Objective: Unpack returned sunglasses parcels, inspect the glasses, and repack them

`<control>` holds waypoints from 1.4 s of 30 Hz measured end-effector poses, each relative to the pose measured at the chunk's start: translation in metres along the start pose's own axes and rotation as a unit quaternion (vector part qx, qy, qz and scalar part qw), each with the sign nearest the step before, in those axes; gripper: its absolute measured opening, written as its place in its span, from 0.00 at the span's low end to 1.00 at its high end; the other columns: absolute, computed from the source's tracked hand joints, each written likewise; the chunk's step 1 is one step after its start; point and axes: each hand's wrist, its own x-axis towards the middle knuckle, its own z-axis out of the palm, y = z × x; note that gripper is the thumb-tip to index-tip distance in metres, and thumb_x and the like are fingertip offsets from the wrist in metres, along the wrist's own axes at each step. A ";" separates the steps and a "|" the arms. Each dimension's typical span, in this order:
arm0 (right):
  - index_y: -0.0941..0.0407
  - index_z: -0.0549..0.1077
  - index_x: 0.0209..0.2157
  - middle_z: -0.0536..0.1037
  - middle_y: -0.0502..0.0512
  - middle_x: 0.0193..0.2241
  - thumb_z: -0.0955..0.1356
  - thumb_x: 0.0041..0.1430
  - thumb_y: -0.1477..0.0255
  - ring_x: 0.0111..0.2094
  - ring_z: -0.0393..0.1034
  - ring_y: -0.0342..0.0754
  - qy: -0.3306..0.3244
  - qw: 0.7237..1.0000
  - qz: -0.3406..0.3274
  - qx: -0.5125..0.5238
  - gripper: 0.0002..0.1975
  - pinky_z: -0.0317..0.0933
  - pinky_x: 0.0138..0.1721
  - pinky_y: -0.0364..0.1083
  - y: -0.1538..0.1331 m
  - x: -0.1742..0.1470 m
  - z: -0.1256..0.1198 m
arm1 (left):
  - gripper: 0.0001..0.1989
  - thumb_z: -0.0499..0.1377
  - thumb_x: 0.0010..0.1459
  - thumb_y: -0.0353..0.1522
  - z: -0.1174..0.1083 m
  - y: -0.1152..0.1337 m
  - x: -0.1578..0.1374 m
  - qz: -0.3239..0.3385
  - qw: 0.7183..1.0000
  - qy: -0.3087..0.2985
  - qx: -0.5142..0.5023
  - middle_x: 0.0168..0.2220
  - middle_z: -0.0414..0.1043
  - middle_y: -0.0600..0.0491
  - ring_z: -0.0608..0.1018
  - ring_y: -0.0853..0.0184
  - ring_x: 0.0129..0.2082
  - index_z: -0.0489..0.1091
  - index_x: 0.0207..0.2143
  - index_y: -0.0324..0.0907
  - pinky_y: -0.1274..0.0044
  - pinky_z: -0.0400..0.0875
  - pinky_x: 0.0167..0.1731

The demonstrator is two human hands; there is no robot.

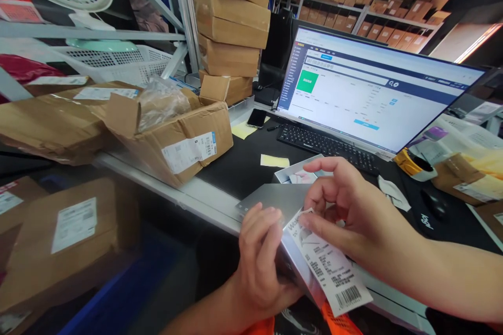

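My left hand (261, 251) is wrapped round a flat silver-grey box (271, 196), held tilted over the front edge of the desk. My right hand (353, 209) pinches the upper end of a white printed label (334, 272) between thumb and finger. The label lies along the box's side, and its lower end with a barcode sticks out past the box. Whether it is stuck down there, I cannot tell. Just behind the box, an open shallow white box (288, 171) rests on the desk, partly hidden by my right hand.
A monitor (365, 94) stands behind a black keyboard (326, 146). At right are a mouse (434, 204) and a tape dispenser (414, 165). An open carton (184, 141) leans at left, near a phone (257, 118). Stacked cartons (231, 15) rise behind it; more cartons (74, 225) sit lower left.
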 end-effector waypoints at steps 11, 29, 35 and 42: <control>0.51 0.59 0.46 0.74 0.40 0.24 0.72 0.54 0.76 0.21 0.69 0.40 -0.027 0.988 0.027 -0.147 0.22 0.57 0.18 0.37 -0.012 0.011 -0.018 | 0.57 0.77 0.38 0.36 -0.005 0.004 0.014 0.033 0.998 -0.062 -0.002 0.57 0.60 0.35 0.70 0.46 0.54 0.53 0.67 0.39 0.42 0.67 0.55; 0.53 0.62 0.31 0.70 0.41 0.23 0.79 0.48 0.67 0.22 0.61 0.41 -0.078 0.956 -0.055 -0.277 0.21 0.45 0.21 0.42 0.003 0.030 -0.031 | 0.34 0.74 0.43 0.33 -0.018 -0.008 0.029 -0.022 0.994 -0.101 0.022 0.61 0.56 0.37 0.69 0.43 0.58 0.66 0.52 0.43 0.51 0.74 0.49; 0.55 0.64 0.27 0.68 0.42 0.22 0.80 0.48 0.63 0.22 0.57 0.40 -0.105 0.953 -0.103 -0.264 0.23 0.43 0.24 0.43 0.017 0.031 -0.030 | 0.28 0.72 0.48 0.31 -0.018 -0.012 0.031 -0.039 0.993 -0.115 -0.005 0.63 0.52 0.38 0.65 0.47 0.62 0.66 0.49 0.43 0.57 0.74 0.50; 0.55 0.65 0.27 0.69 0.43 0.24 0.79 0.50 0.59 0.26 0.59 0.42 -0.098 0.957 -0.176 -0.207 0.23 0.44 0.27 0.44 0.034 0.034 -0.025 | 0.19 0.69 0.54 0.28 -0.018 -0.012 0.034 -0.087 0.987 -0.133 -0.027 0.68 0.45 0.42 0.59 0.50 0.68 0.67 0.46 0.44 0.59 0.73 0.53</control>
